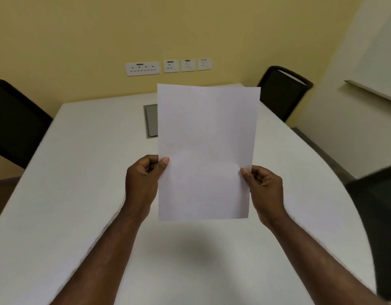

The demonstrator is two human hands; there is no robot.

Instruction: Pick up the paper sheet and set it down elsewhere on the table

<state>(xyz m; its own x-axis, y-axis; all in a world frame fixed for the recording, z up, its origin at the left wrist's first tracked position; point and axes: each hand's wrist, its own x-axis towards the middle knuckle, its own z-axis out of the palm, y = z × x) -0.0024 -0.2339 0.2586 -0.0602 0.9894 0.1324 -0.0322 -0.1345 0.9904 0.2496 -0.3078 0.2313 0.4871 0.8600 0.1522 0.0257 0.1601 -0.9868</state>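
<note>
Blank paper sheet upright between both hands — left hand, right hand pinching its edges.

A white table with a grey hatch set into its far middle is flanked by three black chairs, far left, far right and near right, below wall sockets.

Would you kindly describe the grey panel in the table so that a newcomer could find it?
Start at the white table and look toward its far end, below the wall sockets. The grey panel lies flush in the tabletop, partly hidden behind the sheet of paper; it is the only grey rectangle there.
</note>
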